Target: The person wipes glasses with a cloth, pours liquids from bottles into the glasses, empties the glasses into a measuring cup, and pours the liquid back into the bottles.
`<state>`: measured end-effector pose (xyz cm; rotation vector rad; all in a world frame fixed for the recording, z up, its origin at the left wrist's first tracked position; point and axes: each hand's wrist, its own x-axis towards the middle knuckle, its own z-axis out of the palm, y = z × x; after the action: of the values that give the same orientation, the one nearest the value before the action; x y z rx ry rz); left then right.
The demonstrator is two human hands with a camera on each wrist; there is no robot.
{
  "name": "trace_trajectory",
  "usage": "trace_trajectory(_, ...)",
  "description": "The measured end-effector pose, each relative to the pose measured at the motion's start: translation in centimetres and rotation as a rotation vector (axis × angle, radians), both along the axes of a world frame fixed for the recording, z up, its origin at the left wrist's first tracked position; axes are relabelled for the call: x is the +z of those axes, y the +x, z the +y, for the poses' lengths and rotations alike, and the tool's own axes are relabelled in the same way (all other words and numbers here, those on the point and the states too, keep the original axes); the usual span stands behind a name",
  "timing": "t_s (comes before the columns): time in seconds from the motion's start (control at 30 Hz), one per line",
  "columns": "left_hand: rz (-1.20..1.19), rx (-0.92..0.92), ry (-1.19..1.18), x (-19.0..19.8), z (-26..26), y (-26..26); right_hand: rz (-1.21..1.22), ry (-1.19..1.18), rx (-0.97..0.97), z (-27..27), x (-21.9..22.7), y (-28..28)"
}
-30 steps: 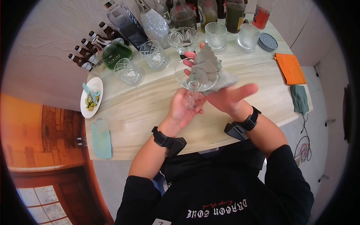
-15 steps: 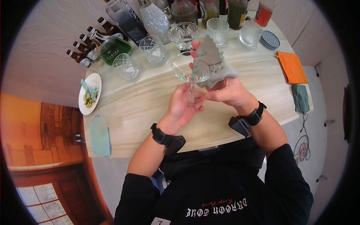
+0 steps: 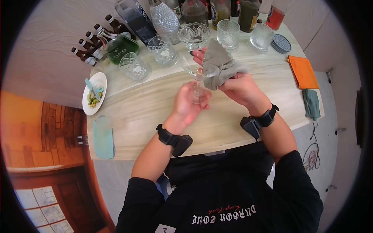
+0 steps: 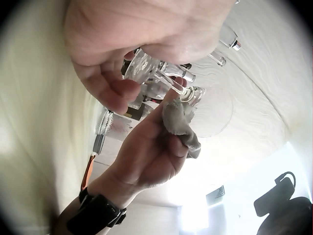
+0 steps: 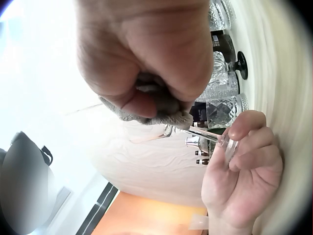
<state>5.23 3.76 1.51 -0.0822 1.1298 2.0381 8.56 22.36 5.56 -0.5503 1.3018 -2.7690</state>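
The left hand (image 3: 188,103) holds a clear stemmed glass (image 3: 197,91) by its foot, bowl upward, over the table. In the right wrist view the left fingers (image 5: 252,156) curl round the foot. The right hand (image 3: 245,88) grips a bunched grey cloth (image 3: 220,64) against the far right side of the glass; part of the bowl is hidden by the cloth. In the left wrist view the cloth (image 4: 177,117) touches the glass by the upper stem (image 4: 168,81), and the right hand (image 4: 149,149) is curled on it.
Cut-glass tumblers (image 3: 134,68), a patterned glass bowl (image 3: 194,37) and bottles (image 3: 120,48) line the back. A white plate (image 3: 101,83) and pale green mat (image 3: 103,138) lie at left. Coasters (image 3: 280,43), an orange cloth (image 3: 302,73) and a green cloth (image 3: 311,103) are at right.
The right hand has moved a little right and its thumb, earlier outstretched, has closed onto the cloth. The left hand and glass have shifted slightly away from the body.
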Motion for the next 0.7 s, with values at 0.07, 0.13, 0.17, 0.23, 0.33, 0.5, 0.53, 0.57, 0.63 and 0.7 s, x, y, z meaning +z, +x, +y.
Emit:
trace_trajectory(0.07,0.006,-0.016,-0.009,-0.7,0.1,-0.1,-0.026,0.076,0.026,-0.1,-0.2,0.0)
trace_trajectory(0.13,0.018,-0.047,-0.021,-1.0,0.1,0.0,-0.006,0.114,0.026,0.0,-0.1,0.0)
trace_trajectory(0.17,0.029,-0.073,-0.032,-1.0,0.1,0.0,0.013,0.151,0.03,0.0,-0.1,0.0)
trace_trajectory(0.23,0.054,-0.106,-0.058,-1.0,-0.1,-0.3,-0.02,0.16,0.028,0.1,0.1,0.2)
trace_trajectory(0.33,0.097,-0.174,-0.101,-0.6,-0.3,-0.4,-0.053,0.162,0.061,0.2,0.2,0.4)
trace_trajectory(0.5,0.112,-0.263,-0.208,0.2,-0.3,-0.2,0.026,0.225,0.131,0.3,0.0,0.1)
trace_trajectory(0.53,0.115,-0.302,-0.202,0.7,-0.3,0.0,0.029,0.239,0.18,0.4,-0.1,0.0)
trace_trajectory(0.57,0.118,-0.34,-0.196,0.9,-0.3,0.1,0.031,0.253,0.229,0.4,-0.3,0.0)
trace_trajectory(0.63,0.106,-0.374,-0.193,0.8,-0.4,0.2,0.076,0.241,0.254,0.2,-0.4,0.1)
trace_trajectory(0.7,0.094,-0.41,-0.19,0.8,-0.4,0.2,0.122,0.23,0.277,0.0,-0.4,0.2)
